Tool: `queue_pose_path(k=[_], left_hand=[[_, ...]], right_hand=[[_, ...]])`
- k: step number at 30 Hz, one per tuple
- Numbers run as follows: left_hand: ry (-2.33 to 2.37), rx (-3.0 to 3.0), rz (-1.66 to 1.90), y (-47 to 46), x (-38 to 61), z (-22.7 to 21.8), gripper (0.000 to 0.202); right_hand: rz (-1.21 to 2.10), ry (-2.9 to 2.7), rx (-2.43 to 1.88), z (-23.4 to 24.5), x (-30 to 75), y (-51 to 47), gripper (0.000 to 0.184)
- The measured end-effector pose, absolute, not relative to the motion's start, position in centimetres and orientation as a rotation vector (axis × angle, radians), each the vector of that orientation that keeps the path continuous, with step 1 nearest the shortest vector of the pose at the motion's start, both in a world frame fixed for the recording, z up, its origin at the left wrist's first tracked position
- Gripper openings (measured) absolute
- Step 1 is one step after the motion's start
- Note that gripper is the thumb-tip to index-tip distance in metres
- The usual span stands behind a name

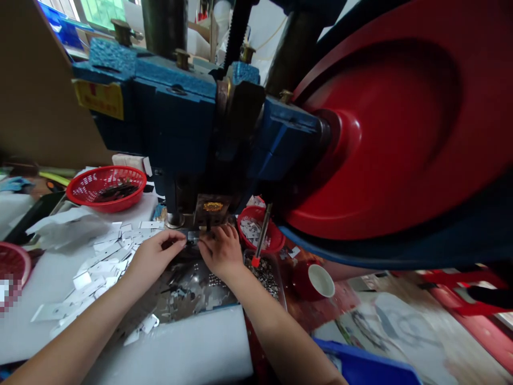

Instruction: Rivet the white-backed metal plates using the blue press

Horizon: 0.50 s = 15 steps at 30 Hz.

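A blue bench press (172,112) stands before me, its punch holder (210,208) low over the die. My left hand (154,256) is closed in a pinch at the left end of a small flat metal plate (193,236) lying at the die. From the other side my right hand (222,251) comes in with bent fingers, its thumb side close to the plate's right end. What its fingertips grip is hidden beside the tooling. Many loose white metal plates (106,259) lie in a heap left of my left forearm.
A large red flywheel (401,133) fills the right side. Red baskets hold parts: one at the left (106,203), another behind my right hand (276,243). A red-tipped rod (262,235) leans over a tray of small scrap (266,278). A cup (320,282) is farther right.
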<state>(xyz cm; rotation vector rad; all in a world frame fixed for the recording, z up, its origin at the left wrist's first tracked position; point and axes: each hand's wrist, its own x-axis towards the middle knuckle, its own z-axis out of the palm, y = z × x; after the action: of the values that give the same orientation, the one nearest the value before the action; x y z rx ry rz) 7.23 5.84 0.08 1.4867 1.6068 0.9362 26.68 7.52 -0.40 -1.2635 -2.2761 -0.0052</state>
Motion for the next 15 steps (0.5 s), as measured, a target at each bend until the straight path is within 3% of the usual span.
queue_pose_path(k=[8, 15], left_hand=[[1.64, 1.528, 0.975, 7.7, 8.4, 0.2, 0.03], [1.682, 1.55, 0.963, 8.0, 9.5, 0.1, 0.032]], right_hand=[[0.103, -2.238, -1.272, -0.1, 26.3, 7.4, 0.019], [0.281, -2.002, -1.205, -1.6, 27.1, 6.7, 0.032]])
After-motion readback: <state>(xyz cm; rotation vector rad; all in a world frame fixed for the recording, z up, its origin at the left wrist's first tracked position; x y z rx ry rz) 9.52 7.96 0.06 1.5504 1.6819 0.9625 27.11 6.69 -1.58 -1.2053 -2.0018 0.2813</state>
